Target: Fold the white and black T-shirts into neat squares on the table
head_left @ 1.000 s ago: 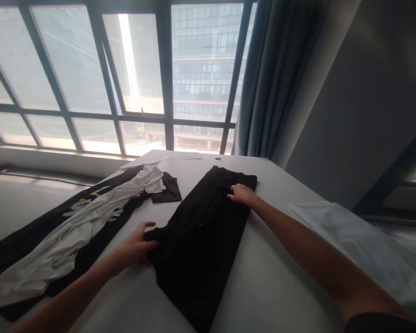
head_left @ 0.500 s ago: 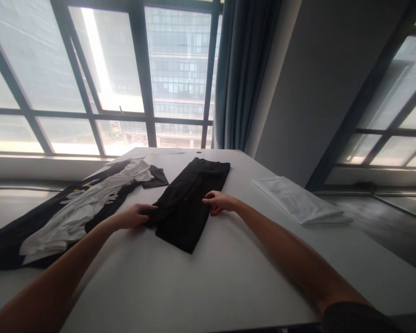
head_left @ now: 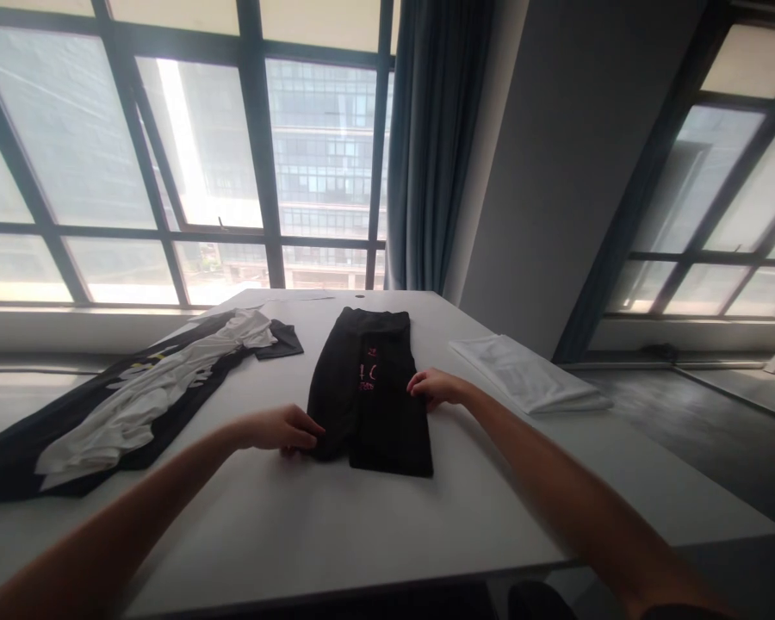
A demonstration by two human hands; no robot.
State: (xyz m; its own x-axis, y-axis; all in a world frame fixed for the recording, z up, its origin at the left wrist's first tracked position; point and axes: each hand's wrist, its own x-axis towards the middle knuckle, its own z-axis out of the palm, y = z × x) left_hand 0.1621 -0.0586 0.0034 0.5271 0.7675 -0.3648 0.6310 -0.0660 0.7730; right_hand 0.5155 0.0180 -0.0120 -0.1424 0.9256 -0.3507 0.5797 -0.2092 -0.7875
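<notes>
Black shorts (head_left: 387,422) with pink lettering lie on the white table, waistband toward the window and leg openings toward me. My left hand (head_left: 290,430) is closed on the lower left corner of the shorts, at the left leg's hem. The right edge, partway up the other leg, is pinched between the fingers of my right hand (head_left: 436,387). Both hands rest low, close to the tabletop.
Left of the shorts, a crumpled white garment (head_left: 116,413) lies over black printed clothing (head_left: 19,469). A folded white cloth (head_left: 530,375) is on the right. The white table (head_left: 336,534) runs toward the windows, with a blue curtain (head_left: 423,172) behind it.
The shorts have turned from slanting to nearly straight, and more pink print shows. My left hand has moved right and nearer me; my right hand has shifted slightly right. My view has tilted up.
</notes>
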